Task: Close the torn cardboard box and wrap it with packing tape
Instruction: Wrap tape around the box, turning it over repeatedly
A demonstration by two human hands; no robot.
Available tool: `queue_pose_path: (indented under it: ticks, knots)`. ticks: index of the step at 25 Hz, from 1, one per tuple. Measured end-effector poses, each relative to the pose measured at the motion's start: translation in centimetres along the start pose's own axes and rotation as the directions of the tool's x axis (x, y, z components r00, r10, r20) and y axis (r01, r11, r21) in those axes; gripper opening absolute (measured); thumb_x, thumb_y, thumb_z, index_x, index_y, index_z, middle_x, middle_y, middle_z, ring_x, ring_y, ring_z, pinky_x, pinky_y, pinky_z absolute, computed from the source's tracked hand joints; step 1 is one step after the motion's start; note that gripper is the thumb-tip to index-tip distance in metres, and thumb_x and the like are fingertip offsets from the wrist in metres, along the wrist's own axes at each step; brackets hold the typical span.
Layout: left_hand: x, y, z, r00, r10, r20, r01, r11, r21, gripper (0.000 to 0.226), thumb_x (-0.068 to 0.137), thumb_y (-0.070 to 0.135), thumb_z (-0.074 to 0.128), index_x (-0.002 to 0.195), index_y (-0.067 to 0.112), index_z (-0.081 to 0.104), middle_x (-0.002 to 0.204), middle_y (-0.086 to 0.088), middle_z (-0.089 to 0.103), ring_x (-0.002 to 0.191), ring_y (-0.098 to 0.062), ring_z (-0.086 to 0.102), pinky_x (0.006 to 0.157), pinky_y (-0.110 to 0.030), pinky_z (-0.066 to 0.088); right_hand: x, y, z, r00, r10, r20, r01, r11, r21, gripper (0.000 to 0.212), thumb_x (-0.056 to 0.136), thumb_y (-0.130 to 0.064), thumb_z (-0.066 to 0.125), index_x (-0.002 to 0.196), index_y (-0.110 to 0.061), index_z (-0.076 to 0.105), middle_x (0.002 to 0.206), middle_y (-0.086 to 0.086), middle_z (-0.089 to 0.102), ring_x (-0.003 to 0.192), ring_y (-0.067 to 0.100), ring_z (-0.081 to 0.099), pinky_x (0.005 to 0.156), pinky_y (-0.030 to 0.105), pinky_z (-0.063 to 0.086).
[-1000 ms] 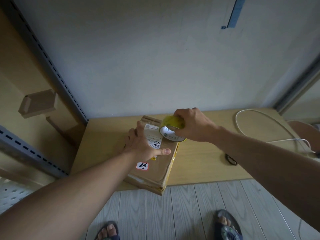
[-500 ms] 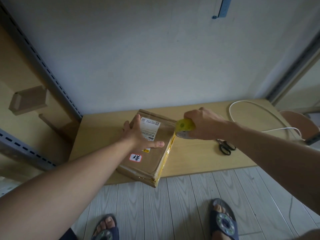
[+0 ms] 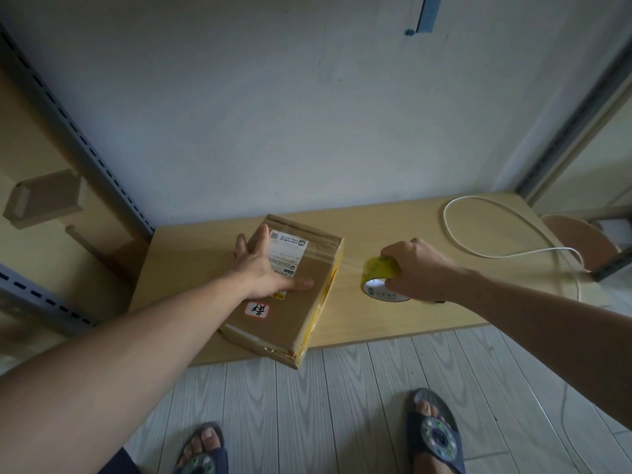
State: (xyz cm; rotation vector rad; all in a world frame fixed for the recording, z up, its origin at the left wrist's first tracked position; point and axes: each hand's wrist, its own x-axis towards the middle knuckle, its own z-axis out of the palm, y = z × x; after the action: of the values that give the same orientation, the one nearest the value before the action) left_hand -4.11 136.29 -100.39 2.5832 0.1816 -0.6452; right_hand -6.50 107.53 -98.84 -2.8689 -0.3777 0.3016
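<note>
The right hand (image 3: 415,268) had its grip curled round the one yellow packing tape roll (image 3: 379,273), which stood on the surface (image 3: 393,220) just right of the cardboard box (image 3: 297,302). A clear tape strip (image 3: 349,265) stretched between them. The left hand (image 3: 265,271) lay flat on the box top, fingers straight. The box's near corner overhung the surface edge. Something dark behind the right wrist was mostly hidden. One white cable (image 3: 478,248) looped further right.

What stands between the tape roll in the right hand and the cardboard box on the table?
Nothing visible does. Only bare table and a faint strip of pulled tape lie between the tape roll and the cardboard box. The left hand rests on the box top.
</note>
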Motion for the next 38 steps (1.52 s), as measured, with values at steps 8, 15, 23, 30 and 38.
queue_pose_path:
  ticks: [8,15,23,30,38]
  knots:
    - [0.1,0.0,-0.1,1.0,0.007,0.017,-0.007,1.0,-0.016,0.153,0.044,0.082,0.072,0.155,0.039,-0.022,0.163,-0.009,-0.032,0.154,-0.037,-0.012,0.123,-0.055,0.008,-0.1,-0.2,0.0,1.0,0.002,-0.022,-0.003,0.999,-0.036,0.025,0.081,-0.037,0.069,0.073,-0.024,0.05,0.066,-0.006,0.054,0.066,0.025,0.058,0.049,0.026,0.036]
    - [0.5,-0.5,0.0,1.0,0.012,0.014,-0.013,1.0,0.024,0.154,0.041,0.088,0.066,0.155,0.038,-0.024,0.162,-0.012,-0.032,0.152,-0.041,-0.017,0.123,-0.06,0.007,0.3,0.0,0.8,1.0,0.021,0.006,-0.021,0.999,-0.034,0.027,0.082,-0.04,0.068,0.071,-0.025,0.05,0.067,-0.006,0.054,0.066,0.024,0.058,0.048,0.025,0.035]
    - [0.5,-0.4,0.0,0.999,0.039,-0.01,-0.039,0.999,0.017,0.158,0.043,0.085,0.075,0.155,0.036,-0.026,0.166,-0.01,-0.024,0.153,-0.04,-0.015,0.121,-0.06,0.007,-0.2,-0.5,-1.1,0.994,0.008,-0.106,-0.007,1.0,0.009,0.03,0.077,-0.042,0.07,0.072,-0.016,0.055,0.061,-0.005,0.053,0.063,0.029,0.057,0.05,0.028,0.039]
    - [0.1,-0.5,0.1,0.988,0.141,-0.056,-0.138,0.988,0.066,0.158,0.044,0.085,0.073,0.154,0.032,-0.028,0.165,-0.02,-0.008,0.154,-0.038,-0.007,0.123,-0.056,0.007,-0.3,-3.3,-7.2,0.96,0.038,-0.278,-0.029,0.999,0.035,0.038,0.069,-0.049,0.077,0.068,-0.016,0.057,0.064,0.0,0.056,0.06,0.024,0.054,0.049,0.026,0.038]
    - [0.7,-0.4,0.3,0.997,0.071,0.01,-0.071,0.997,0.028,0.162,0.033,0.087,0.071,0.155,0.038,-0.023,0.166,-0.009,-0.022,0.153,-0.038,-0.015,0.122,-0.06,0.01,-1.3,0.7,-0.4,0.98,0.186,-0.064,-0.186,0.982,0.008,0.029,0.073,-0.037,0.072,0.061,-0.021,0.051,0.065,-0.002,0.059,0.063,0.024,0.058,0.048,0.025,0.036]
